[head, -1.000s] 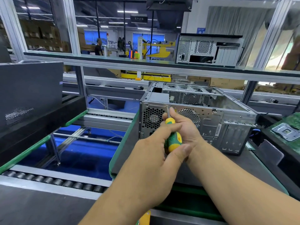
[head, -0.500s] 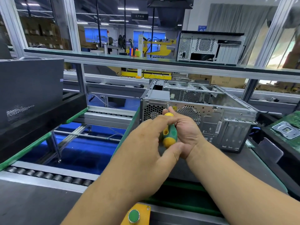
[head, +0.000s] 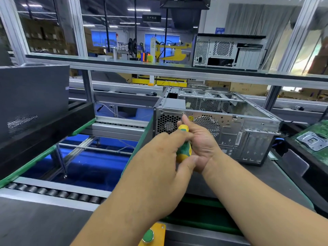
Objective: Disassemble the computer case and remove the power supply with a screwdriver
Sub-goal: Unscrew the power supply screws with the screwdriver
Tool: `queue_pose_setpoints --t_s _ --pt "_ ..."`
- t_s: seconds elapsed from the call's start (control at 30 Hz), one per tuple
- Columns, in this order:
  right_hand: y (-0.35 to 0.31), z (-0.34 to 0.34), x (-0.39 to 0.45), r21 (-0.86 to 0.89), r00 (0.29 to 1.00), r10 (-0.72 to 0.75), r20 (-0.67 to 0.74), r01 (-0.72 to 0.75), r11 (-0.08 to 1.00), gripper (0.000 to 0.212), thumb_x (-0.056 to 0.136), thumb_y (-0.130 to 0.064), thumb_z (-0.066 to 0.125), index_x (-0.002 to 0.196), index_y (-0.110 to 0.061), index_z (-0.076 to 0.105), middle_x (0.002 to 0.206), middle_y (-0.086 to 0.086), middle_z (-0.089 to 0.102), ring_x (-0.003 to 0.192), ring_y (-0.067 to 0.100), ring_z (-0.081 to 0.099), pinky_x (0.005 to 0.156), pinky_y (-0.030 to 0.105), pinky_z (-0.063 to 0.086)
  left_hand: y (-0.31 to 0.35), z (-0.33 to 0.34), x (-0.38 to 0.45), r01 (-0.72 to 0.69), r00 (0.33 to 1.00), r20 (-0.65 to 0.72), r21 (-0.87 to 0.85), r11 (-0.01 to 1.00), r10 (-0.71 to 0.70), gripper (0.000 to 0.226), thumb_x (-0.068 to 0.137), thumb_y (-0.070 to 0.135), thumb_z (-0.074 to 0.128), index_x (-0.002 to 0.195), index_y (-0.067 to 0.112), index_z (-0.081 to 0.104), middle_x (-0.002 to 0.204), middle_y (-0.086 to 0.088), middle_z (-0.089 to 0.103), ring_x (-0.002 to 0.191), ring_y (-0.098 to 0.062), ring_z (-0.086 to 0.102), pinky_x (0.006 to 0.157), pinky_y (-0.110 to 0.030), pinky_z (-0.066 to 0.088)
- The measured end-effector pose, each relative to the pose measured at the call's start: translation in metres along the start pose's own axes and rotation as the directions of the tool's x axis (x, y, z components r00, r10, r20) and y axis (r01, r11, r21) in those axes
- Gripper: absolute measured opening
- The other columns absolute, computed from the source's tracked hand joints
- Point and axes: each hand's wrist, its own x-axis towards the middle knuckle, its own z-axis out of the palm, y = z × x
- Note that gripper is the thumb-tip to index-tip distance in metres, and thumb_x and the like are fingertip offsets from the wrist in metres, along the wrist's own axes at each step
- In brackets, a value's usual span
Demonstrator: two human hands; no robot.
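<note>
- Computer case (head: 230, 132) sits on the dark bench top (head: 266, 174) just past both hands, rear panel facing the camera, side cover off so you can see straight into the bare metal frame.
- Screwdriver (head: 183, 148) has a yellow and green handle and it's held by both hands at once. Its tip end points up and away from the grip toward a screw (head: 183, 113) on the top edge of the rear panel, right between the hex grille (head: 167, 123) and the round fan grille (head: 206, 124). The shaft is mostly hidden by a finger, so can't say for sure if the tip is seated in the screw.
- Left hand (head: 159, 162) is wrapped around the lower part of the handle, thumb pressed against the butt end.
- Right hand (head: 202, 144) cups the handle from the other side, palm turned up, index finger stretched along the shaft toward the screw.
- Power supply (head: 174, 103) looks like the grey box inside the case, behind the hex grille, just above and beyond the grip.
- Left of the grip there's a roller conveyor (head: 53, 192) and a big dark panel (head: 32, 96).
- Below the grip, near the bottom edge, a yellow box with a green button (head: 148, 236).
- Far right of the grip, a green circuit board (head: 314, 137).
- Up on the shelf above, another case (head: 229, 52).
</note>
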Motion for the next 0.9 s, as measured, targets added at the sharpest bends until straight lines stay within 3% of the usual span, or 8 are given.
queue_pose_setpoints --t_s 0.17,0.3,0.47,0.6,0.67,0.8,0.87,0.9 --pt "-0.003 0.003 0.000 0.044 0.999 0.046 -0.002 -0.046 0.998 0.037 0.091 -0.045 0.074 0.072 -0.016 0.062 0.073 -0.001 0.044 0.069 0.018 0.050 0.082 0.034 0.051 0.010 0.014 0.003 0.183 0.977 -0.007 -0.491 0.852 -0.214 0.013 0.102 0.046 0.053 0.115 0.045 0.051 0.076 0.000 0.069 0.061 -0.017 0.064 0.061 -0.041 0.053" --pt "-0.005 0.002 -0.002 0.049 0.996 0.071 0.051 -0.074 0.996 0.041 0.094 -0.044 0.071 0.068 -0.014 0.060 0.055 0.004 0.053 0.043 0.022 0.059 0.043 0.032 0.055 0.022 0.013 -0.001 0.344 0.921 0.170 -0.779 0.525 -0.351 0.016 0.108 0.037 0.045 0.119 0.046 0.053 0.076 -0.018 0.069 0.062 -0.032 0.059 0.051 -0.030 0.041" --pt "-0.004 0.000 -0.005 0.045 0.998 0.049 0.027 -0.050 0.998 0.036 0.090 -0.038 0.077 0.071 -0.009 0.065 0.055 0.005 0.058 0.040 0.021 0.059 0.042 0.030 0.054 0.007 0.018 0.017 0.277 0.961 0.141 -0.441 0.854 -0.238 0.033 0.109 0.031 0.047 0.140 0.029 0.057 0.126 0.000 0.069 0.117 -0.020 0.064 0.096 -0.035 0.050" --pt "-0.003 0.001 -0.003 0.089 0.999 0.047 -0.013 -0.046 0.995 0.035 0.088 -0.036 0.079 0.071 -0.009 0.064 0.056 0.004 0.059 0.039 0.019 0.058 0.042 0.030 0.054 0.012 0.012 0.006 0.157 0.987 0.078 -0.264 0.952 -0.141 0.019 0.106 0.030 0.051 0.117 0.037 0.065 0.077 0.017 0.062 0.072 -0.002 0.057 0.064 -0.020 0.043" --pt "-0.004 0.002 -0.005 0.102 0.994 0.096 0.052 -0.101 0.990 0.047 0.092 -0.043 0.073 0.063 -0.007 0.065 0.052 0.008 0.059 0.041 0.024 0.062 0.044 0.035 0.056 0.016 0.010 -0.001 0.275 0.957 0.124 -0.675 0.685 -0.261 0.023 0.108 0.024 0.047 0.112 0.034 0.068 0.071 0.008 0.059 0.060 -0.012 0.053 0.053 -0.026 0.037" --pt "-0.012 0.004 -0.010 0.031 0.983 0.146 0.115 -0.151 0.988 0.070 0.093 -0.054 0.065 0.043 -0.006 0.063 0.047 0.011 0.058 0.042 0.028 0.066 0.043 0.037 0.057 0.030 0.014 0.012 0.396 0.823 0.503 -0.842 -0.367 -0.265 0.027 0.104 0.012 0.043 0.117 0.013 0.066 0.092 -0.022 0.059 0.057 -0.021 0.054 0.044 -0.024 0.038" --pt "-0.013 0.005 -0.010 0.030 0.987 0.133 0.090 -0.136 0.990 0.068 0.093 -0.052 0.066 0.044 -0.006 0.064 0.048 0.011 0.059 0.042 0.027 0.065 0.042 0.037 0.056 0.029 0.013 0.012 0.380 0.837 0.490 -0.842 -0.384 -0.246 0.026 0.101 0.014 0.046 0.118 0.014 0.066 0.092 -0.021 0.063 0.059 -0.022 0.055 0.045 -0.024 0.039" --pt "-0.013 0.006 -0.011 0.033 0.988 0.131 0.084 -0.135 0.990 0.065 0.094 -0.051 0.067 0.047 -0.006 0.065 0.048 0.010 0.059 0.042 0.027 0.065 0.043 0.037 0.057 0.028 0.013 0.010 0.391 0.858 0.428 -0.903 -0.181 -0.284 0.024 0.102 0.018 0.048 0.118 0.017 0.065 0.089 -0.015 0.066 0.060 -0.021 0.056 0.045 -0.025 0.039"
